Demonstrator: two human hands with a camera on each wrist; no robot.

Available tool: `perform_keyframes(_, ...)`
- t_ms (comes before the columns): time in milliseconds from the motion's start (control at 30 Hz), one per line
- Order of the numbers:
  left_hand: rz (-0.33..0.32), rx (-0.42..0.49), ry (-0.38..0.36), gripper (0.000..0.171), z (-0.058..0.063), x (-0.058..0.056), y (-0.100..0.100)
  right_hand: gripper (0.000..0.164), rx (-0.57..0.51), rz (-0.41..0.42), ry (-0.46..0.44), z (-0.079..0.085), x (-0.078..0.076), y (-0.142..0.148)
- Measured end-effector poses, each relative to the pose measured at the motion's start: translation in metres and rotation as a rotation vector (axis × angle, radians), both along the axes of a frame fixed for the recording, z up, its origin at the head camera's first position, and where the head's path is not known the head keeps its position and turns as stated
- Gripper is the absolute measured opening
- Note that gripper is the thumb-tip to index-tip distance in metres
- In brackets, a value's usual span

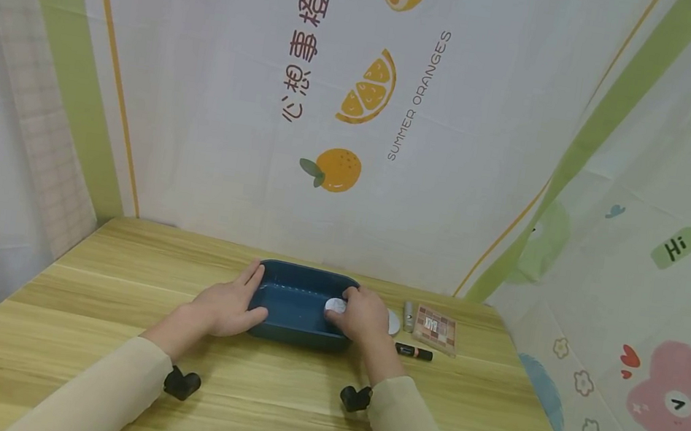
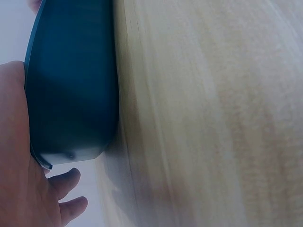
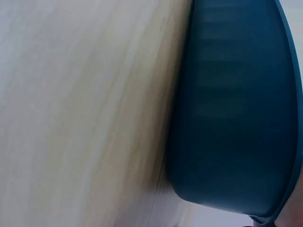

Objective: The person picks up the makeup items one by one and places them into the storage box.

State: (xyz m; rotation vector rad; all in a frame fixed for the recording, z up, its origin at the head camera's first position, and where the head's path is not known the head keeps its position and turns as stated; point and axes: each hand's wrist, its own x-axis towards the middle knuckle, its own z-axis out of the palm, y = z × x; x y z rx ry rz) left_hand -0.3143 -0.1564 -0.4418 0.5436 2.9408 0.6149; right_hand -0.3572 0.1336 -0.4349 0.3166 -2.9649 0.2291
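Observation:
A dark blue rectangular bin stands on the table between both hands. My left hand grips its left end, the thumb over the front corner of the rim. In the left wrist view, fingertips show beyond the bin's end wall. At the opposite end, my right hand holds the rim, its thumb reaching inside. A white round item shows inside the bin by that thumb, partly covered by it. The right wrist view shows mostly the bin's side wall, with only a sliver of hand at the lower right corner.
Right of the bin lie another white round item, a small grey tube, a checked flat case marked BACK, and a black tube with an orange band. A printed curtain hangs behind the wooden table.

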Motion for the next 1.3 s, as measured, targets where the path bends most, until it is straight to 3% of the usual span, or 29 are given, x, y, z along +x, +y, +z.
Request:
perform_keyframes(567,0.007,0.005,0.008,0.092,-0.003,-0.003,-0.002,0.056,-0.069,-0.014,-0.007,-0.001,0.000,0.002)
perform_keyframes(1100,0.013,0.007,0.010,0.092,-0.004,-0.003,-0.001,0.052,-0.235,0.029,-0.041,0.007,0.001,0.011)
perform_keyframes(1300,0.010,0.011,0.011,0.092,-0.004,-0.003,-0.001,0.048,-0.284,0.040,-0.012,0.012,0.004,0.016)
